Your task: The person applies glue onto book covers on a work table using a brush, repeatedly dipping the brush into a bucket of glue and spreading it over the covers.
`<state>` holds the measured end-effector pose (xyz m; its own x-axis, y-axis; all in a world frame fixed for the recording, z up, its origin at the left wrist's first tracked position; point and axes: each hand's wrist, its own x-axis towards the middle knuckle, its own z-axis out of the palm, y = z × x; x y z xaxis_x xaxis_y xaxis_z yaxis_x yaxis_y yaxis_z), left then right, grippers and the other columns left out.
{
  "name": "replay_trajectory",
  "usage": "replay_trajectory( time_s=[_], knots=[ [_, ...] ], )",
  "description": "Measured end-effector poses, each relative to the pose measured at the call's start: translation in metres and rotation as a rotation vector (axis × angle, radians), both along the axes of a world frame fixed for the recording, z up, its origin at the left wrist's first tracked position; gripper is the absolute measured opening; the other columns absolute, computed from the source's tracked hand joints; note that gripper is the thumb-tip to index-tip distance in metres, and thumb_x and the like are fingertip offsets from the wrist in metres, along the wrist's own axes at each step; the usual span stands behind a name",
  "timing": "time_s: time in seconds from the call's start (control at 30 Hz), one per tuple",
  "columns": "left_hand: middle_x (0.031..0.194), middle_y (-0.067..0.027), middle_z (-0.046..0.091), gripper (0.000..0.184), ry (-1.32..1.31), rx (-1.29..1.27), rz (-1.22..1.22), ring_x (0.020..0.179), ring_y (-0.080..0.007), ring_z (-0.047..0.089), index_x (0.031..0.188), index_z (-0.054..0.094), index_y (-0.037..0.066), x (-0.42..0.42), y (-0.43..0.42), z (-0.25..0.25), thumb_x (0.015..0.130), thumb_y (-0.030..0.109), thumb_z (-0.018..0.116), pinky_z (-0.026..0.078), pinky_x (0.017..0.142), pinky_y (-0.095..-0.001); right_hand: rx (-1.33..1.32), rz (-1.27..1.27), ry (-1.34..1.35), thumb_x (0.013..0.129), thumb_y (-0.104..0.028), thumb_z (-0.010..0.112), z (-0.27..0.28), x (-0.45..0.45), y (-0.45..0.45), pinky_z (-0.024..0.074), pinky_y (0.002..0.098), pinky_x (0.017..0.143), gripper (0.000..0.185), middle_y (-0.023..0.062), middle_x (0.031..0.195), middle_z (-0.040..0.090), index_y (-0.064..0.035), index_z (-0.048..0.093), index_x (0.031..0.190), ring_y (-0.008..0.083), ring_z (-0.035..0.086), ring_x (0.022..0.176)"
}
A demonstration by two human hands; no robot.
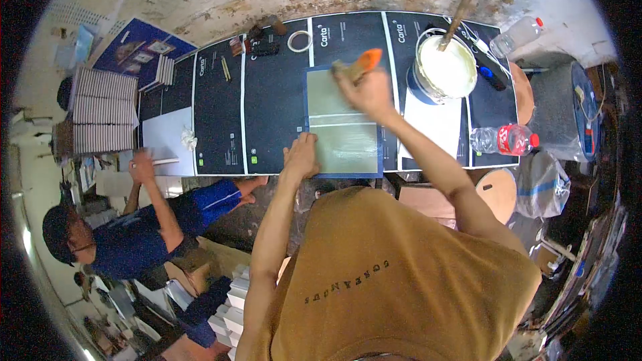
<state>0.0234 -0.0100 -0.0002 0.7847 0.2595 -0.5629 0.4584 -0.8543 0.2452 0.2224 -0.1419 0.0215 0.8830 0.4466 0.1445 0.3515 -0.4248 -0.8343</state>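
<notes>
In front of me on the table lies a dark blue cover sheet [382,154] with two grey-green boards [344,149] and a narrow strip between them. The nearer board has a wet, streaky shine. My right hand [372,97] is closed around a paintbrush [367,61] with an orange handle, its bristles at the far board's upper edge. My left hand [302,155] rests on the sheet's left edge with its fingers laid out, holding nothing. To the right stands a bucket of white paste [447,67], a wooden stick [465,5] upright in it.
A roll of tape [299,41] lies at the back. Plastic bottles [513,140] stand or lie at the right. A white sheet [431,127] is under the bucket. At the left, a co-worker [134,237] works beside stacked book blocks [103,110].
</notes>
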Motion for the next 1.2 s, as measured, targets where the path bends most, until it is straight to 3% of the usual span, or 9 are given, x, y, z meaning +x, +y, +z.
replay_trajectory(
  time_s=[0.17,0.23,0.37,0.57,0.67,0.73,0.93,1.03,1.2],
  knots=[
    [0.136,-0.009,0.049,0.073,0.058,0.039,-0.057,0.127,-0.0343,0.05,0.134,0.048,0.011,0.006,-0.001,0.006,0.068,0.01,0.079,0.04,0.103,-0.0623,-0.151,-0.021,-0.351,0.087,-0.04,0.066,-0.102,-0.059,0.022,0.052,0.0458,0.056,0.039,0.0184,0.065,0.065,-0.005,0.069,0.069,0.0335,0.066,0.059],
    [0.136,-0.0092,0.049,0.073,0.021,0.034,-0.054,0.127,-0.0344,0.05,0.133,0.049,0.011,0.002,0.0,0.003,0.068,0.011,0.081,0.04,0.103,-0.0628,-0.091,-0.048,-0.015,0.09,-0.038,0.064,-0.056,-0.044,-0.032,0.0512,0.0453,0.051,0.04,0.0184,0.06,0.063,-0.0046,0.068,0.069,0.033,0.066,0.053],
    [0.134,-0.0091,0.049,0.071,-0.059,0.0,-0.055,0.125,-0.0347,0.051,0.131,0.049,0.011,-0.003,0.006,-0.006,0.068,0.012,0.082,0.041,0.1,-0.0628,-0.148,-0.284,-0.135,0.089,-0.029,0.067,-0.038,-0.004,-0.125,0.0496,0.0411,0.05,0.026,0.0159,0.059,0.065,-0.0063,0.076,0.081,0.0311,0.065,0.052],
    [0.131,-0.0109,0.05,0.076,-0.112,-0.013,-0.158,0.124,-0.0352,0.051,0.13,0.047,0.011,-0.006,0.016,-0.019,0.067,0.025,0.087,0.043,0.095,-0.0615,0.347,-0.447,0.009,0.084,-0.027,0.074,-0.024,-0.064,-0.076,0.0533,0.0379,0.066,0.029,0.0175,0.073,0.069,0.0008,0.068,0.079,0.0268,0.07,0.072],
    [0.131,-0.012,0.049,0.074,-0.067,-0.008,-0.196,0.122,-0.0353,0.05,0.131,0.048,0.009,-0.002,0.014,-0.006,0.069,0.024,0.085,0.042,0.093,-0.0605,-0.191,-0.372,0.11,0.089,-0.032,0.069,-0.072,-0.087,-0.081,0.0499,0.0356,0.054,0.037,0.0134,0.059,0.062,0.0027,0.067,0.077,0.0211,0.062,0.053],
    [0.13,-0.0121,0.049,0.074,-0.121,-0.04,-0.245,0.121,-0.0352,0.051,0.132,0.048,0.009,-0.001,0.022,-0.015,0.07,0.025,0.085,0.041,0.092,-0.0611,-0.041,-0.537,0.165,0.089,-0.043,0.067,-0.055,-0.092,-0.114,0.051,0.0432,0.05,0.053,0.0181,0.051,0.059,0.001,0.062,0.06,0.0334,0.064,0.048],
    [0.131,-0.0127,0.048,0.073,-0.175,-0.081,-0.266,0.122,-0.0346,0.05,0.132,0.048,0.007,-0.011,0.028,-0.013,0.072,0.028,0.083,0.04,0.094,-0.0635,0.204,-0.71,-0.05,0.089,-0.032,0.07,-0.014,-0.129,-0.065,0.0518,0.0404,0.055,0.038,0.0175,0.063,0.066,0.0002,0.065,0.069,0.0303,0.068,0.059],
    [0.131,-0.0131,0.048,0.073,-0.161,-0.069,-0.305,0.124,-0.0349,0.05,0.132,0.048,0.006,-0.009,0.027,-0.011,0.073,0.03,0.083,0.039,0.095,-0.0648,0.059,-0.639,0.066,0.088,-0.036,0.07,-0.043,-0.162,-0.025,0.052,0.0419,0.056,0.041,0.016,0.061,0.065,0.0002,0.064,0.068,0.0301,0.067,0.058],
    [0.131,-0.0133,0.05,0.077,-0.2,-0.03,-0.356,0.124,-0.0346,0.051,0.132,0.048,0.006,-0.014,0.035,-0.023,0.071,0.039,0.083,0.042,0.092,-0.0635,-0.221,-0.915,0.073,0.089,-0.04,0.069,-0.041,-0.193,-0.121,0.0497,0.0387,0.047,0.05,0.0146,0.051,0.062,0.003,0.069,0.064,0.0242,0.065,0.046]
  ],
)
